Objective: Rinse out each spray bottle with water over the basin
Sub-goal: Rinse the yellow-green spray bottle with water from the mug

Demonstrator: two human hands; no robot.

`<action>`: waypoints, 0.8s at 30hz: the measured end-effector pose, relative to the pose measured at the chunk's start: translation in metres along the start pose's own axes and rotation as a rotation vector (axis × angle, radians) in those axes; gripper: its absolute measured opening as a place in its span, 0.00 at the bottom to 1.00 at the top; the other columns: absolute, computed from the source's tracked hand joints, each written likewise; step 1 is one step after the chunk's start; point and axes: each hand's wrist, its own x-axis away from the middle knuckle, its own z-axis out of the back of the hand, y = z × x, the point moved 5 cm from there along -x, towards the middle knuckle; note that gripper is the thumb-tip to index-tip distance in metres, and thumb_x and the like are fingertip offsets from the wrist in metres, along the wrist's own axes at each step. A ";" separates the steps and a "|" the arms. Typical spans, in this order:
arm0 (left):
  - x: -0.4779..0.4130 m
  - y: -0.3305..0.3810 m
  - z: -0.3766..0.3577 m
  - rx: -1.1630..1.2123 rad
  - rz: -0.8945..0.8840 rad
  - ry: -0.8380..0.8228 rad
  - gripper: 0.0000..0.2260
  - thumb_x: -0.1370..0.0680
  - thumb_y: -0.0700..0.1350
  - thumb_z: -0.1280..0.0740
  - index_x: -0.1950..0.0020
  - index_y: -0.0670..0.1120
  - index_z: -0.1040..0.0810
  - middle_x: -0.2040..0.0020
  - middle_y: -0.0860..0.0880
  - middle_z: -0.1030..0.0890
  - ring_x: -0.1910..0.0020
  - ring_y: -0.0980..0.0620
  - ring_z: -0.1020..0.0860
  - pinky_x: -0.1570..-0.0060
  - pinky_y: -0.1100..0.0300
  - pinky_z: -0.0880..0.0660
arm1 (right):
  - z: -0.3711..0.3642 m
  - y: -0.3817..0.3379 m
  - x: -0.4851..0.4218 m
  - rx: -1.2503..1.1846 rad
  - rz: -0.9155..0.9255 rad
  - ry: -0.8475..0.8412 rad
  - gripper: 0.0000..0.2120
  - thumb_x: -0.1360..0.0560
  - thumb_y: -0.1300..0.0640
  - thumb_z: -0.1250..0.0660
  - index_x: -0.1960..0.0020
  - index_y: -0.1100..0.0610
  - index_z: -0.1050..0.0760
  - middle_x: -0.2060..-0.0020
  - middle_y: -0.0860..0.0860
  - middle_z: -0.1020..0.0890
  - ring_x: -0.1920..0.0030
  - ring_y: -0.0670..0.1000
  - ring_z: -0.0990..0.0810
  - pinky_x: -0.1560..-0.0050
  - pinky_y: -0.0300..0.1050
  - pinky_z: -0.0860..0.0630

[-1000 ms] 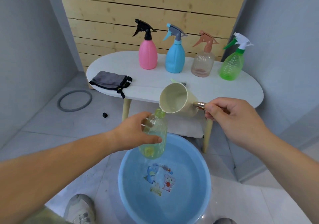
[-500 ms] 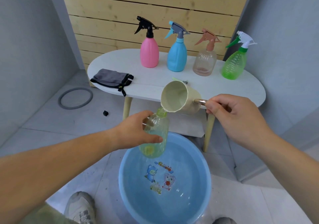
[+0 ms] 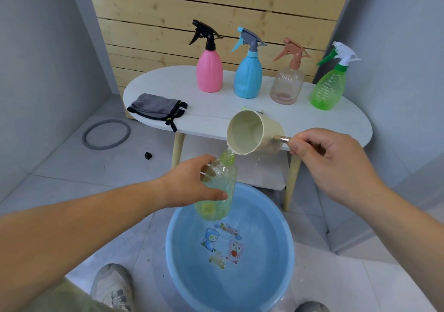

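The uncapped pale green bottle [image 3: 217,191] is held tilted over the blue basin [image 3: 264,278], which stands on the floor in front of the bench [image 3: 216,117] and has water in it; the left hand [image 3: 189,181] grips the bottle round its body, thumb across the front; the right hand [image 3: 331,160] is closed on the metal handle of a cream water scoop [image 3: 254,132], tipped so its lip sits just above the bottle's neck, with a thin stream running in. I judge this the filling part of rinsing this one bottle; swilling it and emptying it into the basin are still to come. On the bench behind, the pink spray bottle [image 3: 209,71], blue spray bottle [image 3: 248,76], clear spray bottle [image 3: 287,83] and green spray bottle [image 3: 329,88] stand upright in a row with trigger heads on; the clear one shows a pinkish film at its bottom, so most of the task seems to be left, though whether any has been rinsed cannot be told. A grey cloth [image 3: 157,107] lies at the bench's left end. Against the frames a second and half a second ago, little differs: both hands keep the same grips and places; the scoop looks tipped slightly further; the pour is plainer; the four bottles and cloth have not moved.
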 end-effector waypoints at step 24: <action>0.002 0.001 -0.001 0.003 0.005 -0.008 0.27 0.32 0.54 0.17 0.38 0.55 0.23 0.44 0.54 0.18 0.44 0.53 0.19 0.39 0.50 0.20 | 0.002 -0.001 -0.002 0.015 0.091 0.034 0.07 0.23 0.53 0.33 0.59 0.44 0.22 0.62 0.46 0.20 0.59 0.44 0.25 0.59 0.29 0.34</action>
